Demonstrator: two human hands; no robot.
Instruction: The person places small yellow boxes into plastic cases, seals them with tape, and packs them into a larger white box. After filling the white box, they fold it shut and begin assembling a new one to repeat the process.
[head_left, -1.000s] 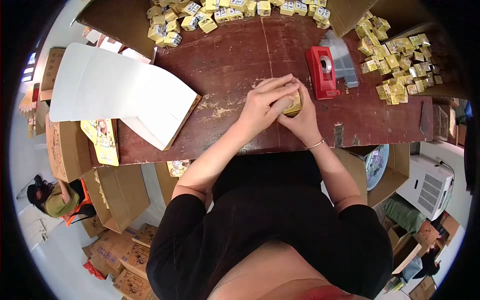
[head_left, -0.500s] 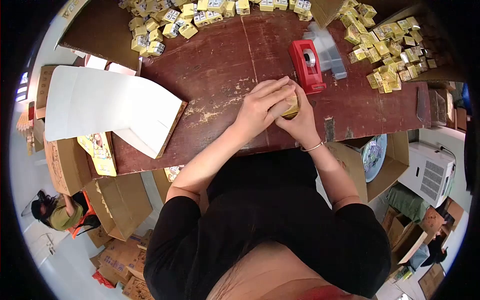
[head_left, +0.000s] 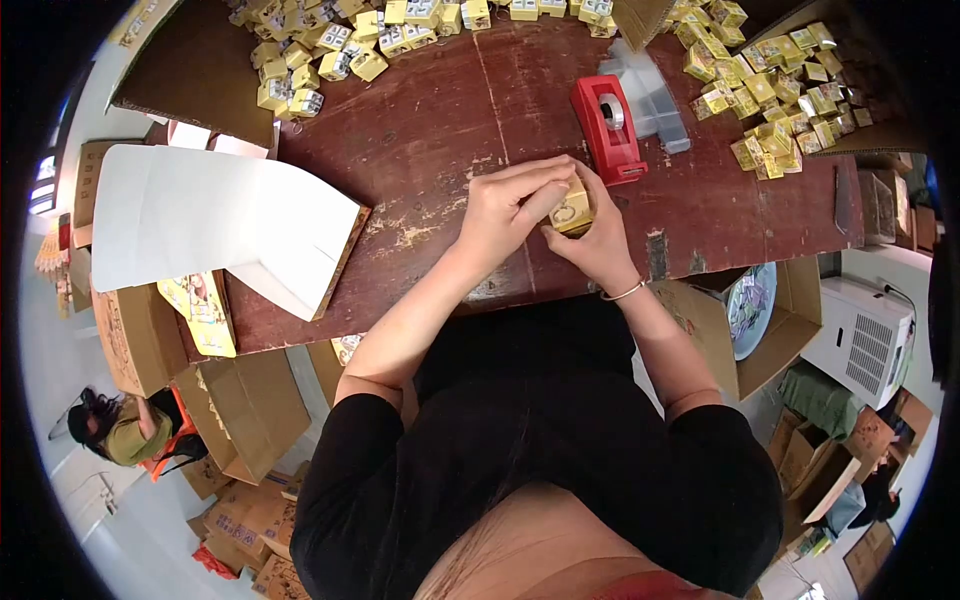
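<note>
- Small yellow box (head_left: 571,212): it is between your two hands, over the near part of the table (head_left: 430,130); judge your pressure by its walls, as a light carton would probably dent.
- White sheet (head_left: 220,215): this bent piece lies well to your left, apart from your forearms.
- Left hand (head_left: 495,215): you grasp the box from its left, fingers reaching across its far side, thumb alongside. Press flat and evenly, not with the tips.
- Right hand (head_left: 605,245): you grasp the right and near sides, thumb low. Let this hand bear the box and hold it square.
- Red tape dispenser (head_left: 618,152): it stands just beyond your right fingers, so mind your knuckles.
- Yellow boxes (head_left: 770,90): these lie heaped at far right, apart from your hands.
</note>
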